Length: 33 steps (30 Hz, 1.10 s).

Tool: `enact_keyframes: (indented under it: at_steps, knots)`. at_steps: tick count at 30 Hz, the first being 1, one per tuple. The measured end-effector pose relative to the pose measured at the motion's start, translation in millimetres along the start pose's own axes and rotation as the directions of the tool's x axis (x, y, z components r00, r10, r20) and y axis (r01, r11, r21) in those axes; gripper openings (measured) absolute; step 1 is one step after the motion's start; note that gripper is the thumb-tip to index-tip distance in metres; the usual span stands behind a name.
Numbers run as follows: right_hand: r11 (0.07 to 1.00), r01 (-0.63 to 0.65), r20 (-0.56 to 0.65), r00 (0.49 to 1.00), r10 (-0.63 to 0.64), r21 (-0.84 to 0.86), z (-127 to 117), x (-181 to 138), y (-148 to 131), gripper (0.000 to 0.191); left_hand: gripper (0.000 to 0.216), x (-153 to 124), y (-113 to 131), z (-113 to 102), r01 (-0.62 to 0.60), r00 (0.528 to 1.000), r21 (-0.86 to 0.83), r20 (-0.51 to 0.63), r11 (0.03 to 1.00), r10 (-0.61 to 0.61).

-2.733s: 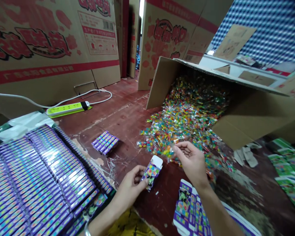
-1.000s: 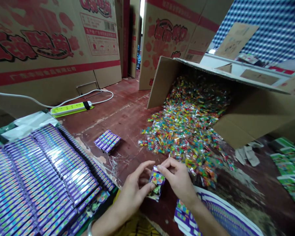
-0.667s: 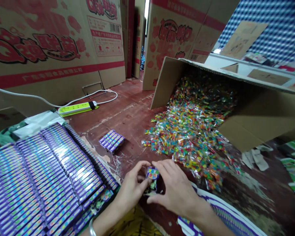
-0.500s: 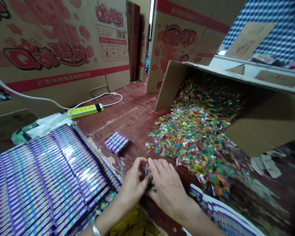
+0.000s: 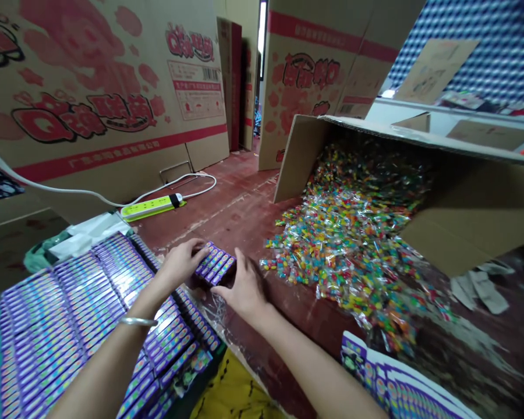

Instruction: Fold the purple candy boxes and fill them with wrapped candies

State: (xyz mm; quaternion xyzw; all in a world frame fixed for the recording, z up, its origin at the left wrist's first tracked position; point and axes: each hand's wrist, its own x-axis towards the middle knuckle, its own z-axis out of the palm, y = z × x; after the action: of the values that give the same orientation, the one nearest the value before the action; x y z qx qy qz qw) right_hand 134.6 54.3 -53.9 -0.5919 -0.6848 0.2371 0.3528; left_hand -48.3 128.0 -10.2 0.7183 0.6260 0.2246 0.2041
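Both my hands have closed in on a small group of purple candy boxes (image 5: 216, 263) standing on the red floor. My left hand (image 5: 181, 263) presses its curled fingers against the group's left side. My right hand (image 5: 243, 286) cups the group's near right side, its fingers bent round the boxes. A large block of the same purple boxes (image 5: 91, 317), packed in rows, lies just left of the hands. A heap of small clear packets of coloured candy (image 5: 349, 233) spills from a tipped cardboard carton (image 5: 458, 203) to the right.
Tall printed cartons (image 5: 91, 105) wall the back and left. A green power strip (image 5: 152, 205) with a white cable lies on the floor behind the hands. A fan of flat purple box blanks (image 5: 397, 390) lies at the lower right, with green blanks beyond the carton.
My hands closed the small purple box held near my lap, then reached forward and left. They now press on the small group of boxes on the floor. The view tilted and shifted.
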Motion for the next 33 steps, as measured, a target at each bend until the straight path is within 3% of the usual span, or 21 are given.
enact_keyframes:
  at_steps: [4, 7, 9, 10, 11, 12, 14, 16, 18, 21, 24, 28, 31, 33]
  knots:
    - [0.999, -0.020, 0.052, 0.998, 0.022, -0.043, 1.5, 5.1, -6.4, 0.113, 0.042, -4.4, -0.4, 4.6, 0.010, 1.000, 0.020, -0.020, 1.000, -0.009]
    - [0.996, 0.003, 0.083, 0.997, 0.005, -0.091, -28.1, -4.4, -4.1, 0.111, 0.051, -16.5, 13.7, 4.3, 0.028, 0.988, 0.012, -0.153, 1.000, -0.026]
    - [0.987, 0.053, 0.081, 0.996, -0.041, -0.150, -64.6, -21.8, 5.6, 0.081, 0.054, -35.6, 33.6, 12.9, -0.007, 0.962, -0.018, -0.273, 1.000, 0.002]
    - [0.976, 0.060, 0.068, 0.997, -0.046, -0.210, -86.4, -33.5, 13.1, 0.053, 0.052, -49.2, 46.4, 21.6, -0.072, 0.937, -0.052, -0.345, 0.996, 0.050]
    - [0.957, 0.045, 0.061, 0.998, -0.029, -0.285, -109.3, -46.7, 22.1, 0.029, 0.050, -65.4, 60.6, 33.5, -0.169, 0.929, -0.083, -0.347, 0.982, 0.130]
    - [0.945, 0.016, 0.046, 0.999, -0.001, -0.326, -132.0, -60.7, 32.3, 0.019, 0.049, -83.4, 75.6, 48.2, -0.273, 0.926, -0.132, -0.306, 0.953, 0.223]
    - [0.916, -0.053, 0.008, 0.998, 0.062, -0.398, -172.6, -88.6, 53.9, 0.027, 0.055, -121.6, 105.9, 83.7, -0.432, 0.900, -0.263, -0.069, 0.863, 0.430]
    - [0.876, -0.105, -0.013, 0.994, 0.112, -0.471, -201.1, -113.6, 74.0, 0.029, 0.078, -155.8, 132.3, 120.8, -0.495, 0.804, -0.369, 0.149, 0.787, 0.576]
    - [0.844, -0.137, -0.029, 0.989, 0.142, -0.519, -215.0, -134.3, 88.9, 0.027, 0.098, -179.6, 151.6, 152.0, -0.498, 0.748, -0.382, 0.264, 0.778, 0.609]
    - [0.831, -0.127, -0.008, 0.989, 0.146, -0.542, -216.5, -156.9, 98.9, 0.022, 0.106, -193.3, 166.6, 178.4, -0.483, 0.721, -0.319, 0.383, 0.815, 0.577]
    - [0.847, -0.107, -0.015, 0.993, 0.116, -0.520, -213.3, -171.2, 98.2, 0.023, 0.110, -192.1, 171.9, 182.7, -0.474, 0.727, -0.249, 0.430, 0.844, 0.535]
    - [0.915, -0.174, -0.153, 0.980, 0.126, -0.364, -217.8, -180.1, 90.5, 0.018, 0.106, -191.5, 174.5, 173.1, -0.440, 0.749, -0.229, 0.440, 0.869, 0.495]
    - [0.949, -0.314, -0.217, 0.930, 0.298, -0.042, -220.0, -177.1, 80.5, 0.020, 0.098, -193.2, 176.9, 162.0, -0.418, 0.751, -0.298, 0.417, 0.858, 0.511]
    - [0.902, -0.381, -0.189, 0.889, 0.417, 0.202, -216.7, -171.1, 72.4, 0.026, 0.092, -192.1, 179.5, 153.8, -0.414, 0.764, -0.365, 0.360, 0.834, 0.536]
